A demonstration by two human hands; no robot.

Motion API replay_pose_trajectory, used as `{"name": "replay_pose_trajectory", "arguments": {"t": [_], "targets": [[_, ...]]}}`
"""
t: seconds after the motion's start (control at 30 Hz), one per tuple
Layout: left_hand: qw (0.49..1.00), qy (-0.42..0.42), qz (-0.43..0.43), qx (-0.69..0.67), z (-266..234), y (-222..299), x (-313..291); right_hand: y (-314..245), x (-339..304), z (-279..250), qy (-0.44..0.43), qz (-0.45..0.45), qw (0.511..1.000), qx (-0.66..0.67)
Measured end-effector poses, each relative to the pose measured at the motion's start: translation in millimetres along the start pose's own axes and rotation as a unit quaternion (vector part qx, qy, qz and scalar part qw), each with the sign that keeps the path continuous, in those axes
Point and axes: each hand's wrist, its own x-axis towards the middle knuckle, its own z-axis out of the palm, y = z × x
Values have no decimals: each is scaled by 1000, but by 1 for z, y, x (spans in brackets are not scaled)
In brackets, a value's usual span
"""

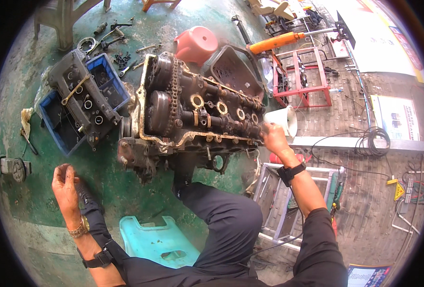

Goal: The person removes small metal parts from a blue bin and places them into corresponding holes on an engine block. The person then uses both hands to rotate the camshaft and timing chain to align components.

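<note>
An engine with its top uncovered stands before me, showing a timing chain, two round dark sprockets at the left and camshafts running to the right. My right hand reaches to the right end of the engine, its fingers bent together at the edge; what they grip, if anything, is hidden. My left hand is raised to the left, away from the engine, with thumb and fingers pinched together. Anything between those fingertips is too small to make out.
A valve cover with a wrench on it lies over a blue bin. Behind the engine are a pink stool and a dark tub. An orange hoist, red frame and turquoise stool stand around.
</note>
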Motion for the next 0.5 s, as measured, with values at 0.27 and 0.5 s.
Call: {"name": "replay_pose_trajectory", "arguments": {"t": [0.27, 0.5], "targets": [[1000, 3, 1, 2, -2, 5, -2, -3, -6, -4, 10, -14, 1000, 13], [1000, 4, 0, 1, 0, 2, 0, 4, -1, 5, -15, -11, 998, -53]]}}
